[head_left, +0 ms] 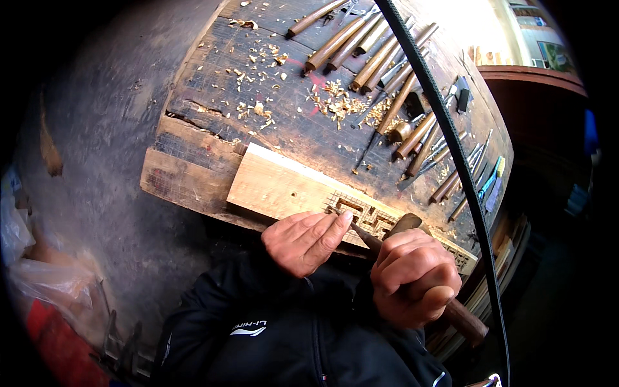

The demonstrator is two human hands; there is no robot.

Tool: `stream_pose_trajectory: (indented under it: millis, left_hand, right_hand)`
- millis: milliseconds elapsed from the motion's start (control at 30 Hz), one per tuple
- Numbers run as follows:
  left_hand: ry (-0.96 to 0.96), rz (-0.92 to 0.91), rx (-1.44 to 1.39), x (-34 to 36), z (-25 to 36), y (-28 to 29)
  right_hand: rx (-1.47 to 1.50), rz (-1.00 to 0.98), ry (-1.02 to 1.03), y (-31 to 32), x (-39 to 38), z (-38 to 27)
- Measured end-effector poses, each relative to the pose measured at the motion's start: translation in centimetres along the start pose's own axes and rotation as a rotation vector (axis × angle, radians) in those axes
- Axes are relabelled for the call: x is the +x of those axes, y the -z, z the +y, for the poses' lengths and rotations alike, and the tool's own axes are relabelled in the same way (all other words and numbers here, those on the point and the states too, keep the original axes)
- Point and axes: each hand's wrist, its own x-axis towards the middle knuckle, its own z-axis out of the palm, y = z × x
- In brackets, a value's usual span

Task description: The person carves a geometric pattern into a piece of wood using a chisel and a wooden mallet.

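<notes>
A pale wooden board (271, 184), carved with a pierced fretwork pattern over a drawn grid, lies along the bench's near edge. My left hand (303, 242) lies on it with fingers extended side by side, fingertips at the metal tip of a carving tool (365, 236); its thumb is not clearly visible. My right hand (416, 277) is closed round wooden tool handles; a thick handle (467, 322) sticks out below it toward the lower right, and another wooden piece (406, 224) shows above it. How these pieces join is hidden by the fingers.
The worn bench (225, 64) holds rows of wood-handled chisels (380, 61), scattered shavings (335, 103), a brush (500, 168) and a small black block (463, 101). A black strap (445, 116) crosses the view. Plastic bags (51, 277) lie lower left; a reddish wooden edge (529, 80) shows at upper right.
</notes>
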Motion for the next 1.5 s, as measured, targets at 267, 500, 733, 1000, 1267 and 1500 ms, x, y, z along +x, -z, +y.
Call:
stream_pose_trajectory:
  millis: [267,500,733,1000,1267,1500]
  left_hand:
    - [-0.082,-0.014,0.068,-0.4,0.1,-0.3]
    - [-0.100,-0.021,0.047,-0.8,0.0,-0.2]
    - [-0.088,-0.033,0.044,-1.0,0.0,0.0]
    - [-0.087,-0.021,0.036,-0.9,-0.2,-0.2]
    - [-0.080,-0.030,0.059,-1.2,-0.3,-0.2]
    - [-0.053,0.006,0.024,-0.6,-0.3,0.0]
  right_hand:
    - [0.044,0.130,0.132,0.2,-3.0,0.1]
    - [0.190,-0.162,0.157,1.5,-2.7,-0.1]
    - [0.211,-0.148,0.158,1.7,-3.5,0.0]
    - [0.157,-0.097,0.158,1.2,-3.4,-0.1]
    - [0.151,-0.064,0.171,0.9,-3.0,0.5]
    - [0.041,-0.052,0.109,-1.3,0.1,0.8]
